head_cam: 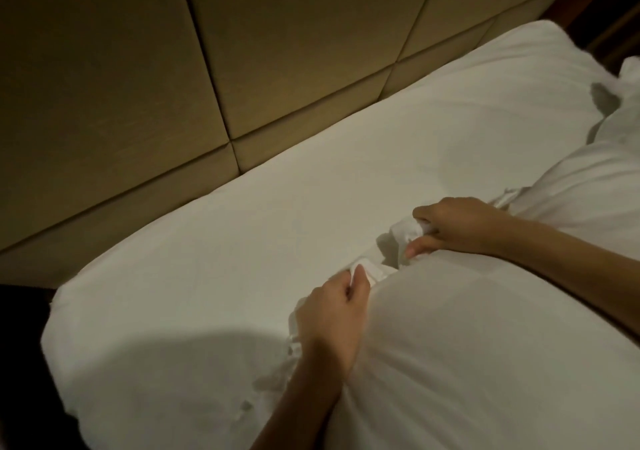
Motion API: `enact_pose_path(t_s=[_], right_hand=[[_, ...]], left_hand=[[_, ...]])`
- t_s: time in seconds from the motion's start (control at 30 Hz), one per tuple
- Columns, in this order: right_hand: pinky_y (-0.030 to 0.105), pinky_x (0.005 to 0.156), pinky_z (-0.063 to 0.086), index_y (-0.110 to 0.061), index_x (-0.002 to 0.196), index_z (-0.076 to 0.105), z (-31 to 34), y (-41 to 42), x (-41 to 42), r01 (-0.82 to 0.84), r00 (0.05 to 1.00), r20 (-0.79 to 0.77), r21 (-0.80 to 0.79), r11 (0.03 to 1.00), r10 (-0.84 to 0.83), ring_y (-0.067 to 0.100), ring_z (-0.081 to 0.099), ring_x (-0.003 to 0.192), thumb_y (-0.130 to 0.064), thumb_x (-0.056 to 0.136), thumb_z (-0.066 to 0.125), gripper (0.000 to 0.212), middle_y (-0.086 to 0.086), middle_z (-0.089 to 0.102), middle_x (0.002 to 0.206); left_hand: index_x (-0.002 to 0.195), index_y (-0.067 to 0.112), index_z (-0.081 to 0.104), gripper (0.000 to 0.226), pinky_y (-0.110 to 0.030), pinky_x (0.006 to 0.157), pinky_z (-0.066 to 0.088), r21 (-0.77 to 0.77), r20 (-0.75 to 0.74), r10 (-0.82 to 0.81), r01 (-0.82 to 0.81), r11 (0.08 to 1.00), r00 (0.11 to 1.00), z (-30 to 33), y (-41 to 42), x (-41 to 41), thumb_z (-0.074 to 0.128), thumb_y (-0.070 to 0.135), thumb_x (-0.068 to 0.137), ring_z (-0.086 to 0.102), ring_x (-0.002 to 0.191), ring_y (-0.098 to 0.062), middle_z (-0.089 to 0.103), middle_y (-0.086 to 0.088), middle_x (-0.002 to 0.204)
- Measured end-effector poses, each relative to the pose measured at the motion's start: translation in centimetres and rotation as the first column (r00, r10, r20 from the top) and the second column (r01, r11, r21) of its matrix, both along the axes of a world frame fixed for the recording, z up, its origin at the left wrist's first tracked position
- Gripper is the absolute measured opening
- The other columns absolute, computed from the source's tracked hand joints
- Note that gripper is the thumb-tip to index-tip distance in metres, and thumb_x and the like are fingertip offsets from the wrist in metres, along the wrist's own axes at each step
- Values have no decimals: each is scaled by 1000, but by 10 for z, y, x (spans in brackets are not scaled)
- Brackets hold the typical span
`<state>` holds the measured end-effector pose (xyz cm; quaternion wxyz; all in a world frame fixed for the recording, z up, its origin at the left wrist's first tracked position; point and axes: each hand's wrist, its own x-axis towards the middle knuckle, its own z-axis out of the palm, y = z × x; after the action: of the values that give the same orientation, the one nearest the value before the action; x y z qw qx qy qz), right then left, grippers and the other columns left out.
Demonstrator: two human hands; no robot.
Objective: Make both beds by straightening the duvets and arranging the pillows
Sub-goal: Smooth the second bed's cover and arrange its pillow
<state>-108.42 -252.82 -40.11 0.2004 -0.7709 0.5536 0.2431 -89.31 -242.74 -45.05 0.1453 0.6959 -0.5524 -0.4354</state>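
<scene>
The whole view is soft and dim, so fabric seams barely read. The duvet (450,345) runs off the bottom and right edges; its far extent cannot be told. Fingertips of the left hand (332,307) and the right hand (464,224) are buried in bunched white cloth. Both forearms are cut by the frame. The padded headboard (138,86) is cropped at top and left. The dark lower-left corner shows nothing legible.

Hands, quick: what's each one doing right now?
Left hand: closed, fingers pinching the duvet edge.
Right hand: closed, fingers gripping a bunched fold of the same duvet edge.
</scene>
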Motion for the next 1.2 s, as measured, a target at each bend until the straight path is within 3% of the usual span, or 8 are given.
enact_pose_path(t_s=[0.17,0.3,0.37,0.43,0.57,0.73,1.03,1.2], right_hand=[[23,51,24,-17,60,28,-5,-2,-4,40,986,164,-70,997,-28,8,35,52,-54,73,69,57,-4,37,53],[20,48,24,-17,58,28,8,-2,-3,57,990,132,-105,993,-42,8,35,50,-55,73,66,56,-5,37,51],[18,49,25,-18,59,28,16,-2,1,33,995,95,-99,995,-24,6,35,51,-57,75,62,54,-6,37,52],[18,49,26,-19,60,28,22,-6,8,9,996,92,-110,994,1,6,34,51,-58,77,60,54,-6,35,53],[29,55,24,-21,60,29,41,-39,33,-9,992,124,-132,991,25,15,37,58,-57,79,60,52,-8,35,56],[27,52,25,-22,56,32,71,-103,72,18,968,247,-238,971,42,13,33,55,-53,77,67,51,-6,36,55],[32,65,41,-10,66,61,79,-170,106,61,920,387,-280,958,55,19,56,70,-52,74,71,44,4,64,73],[29,60,35,-13,62,59,64,-173,98,44,928,368,-279,959,65,15,52,66,-53,74,71,44,0,58,67]], left_hand=[[103,18,65,45,-30,81,41,-37,-23,12,-13,999,1000,4,-1,0,34,50,98,59,94,-25,69,-3,102],[76,15,48,51,-29,71,39,-21,-27,-18,18,1000,999,14,-4,3,28,59,92,44,70,-19,64,-6,84],[77,16,52,67,-26,65,35,-45,-15,-17,16,999,1000,17,-3,4,14,71,78,43,75,-20,64,-4,82],[83,20,64,80,-24,66,33,-79,-58,57,-61,995,997,22,-7,10,6,72,66,38,97,-16,68,-4,86],[94,21,68,60,-25,74,40,-73,-24,10,-12,997,1000,45,-42,31,26,64,92,57,79,-16,71,0,95],[83,16,65,48,-35,77,52,-205,-77,59,-74,976,995,68,-107,70,35,52,94,62,78,-21,68,0,78],[66,14,57,47,-28,56,36,-352,9,119,-108,930,993,86,-169,107,39,44,96,54,61,-14,57,1,58],[56,17,41,48,-27,53,28,-315,57,112,-89,945,992,76,-174,99,39,42,97,44,54,-14,47,1,51]])
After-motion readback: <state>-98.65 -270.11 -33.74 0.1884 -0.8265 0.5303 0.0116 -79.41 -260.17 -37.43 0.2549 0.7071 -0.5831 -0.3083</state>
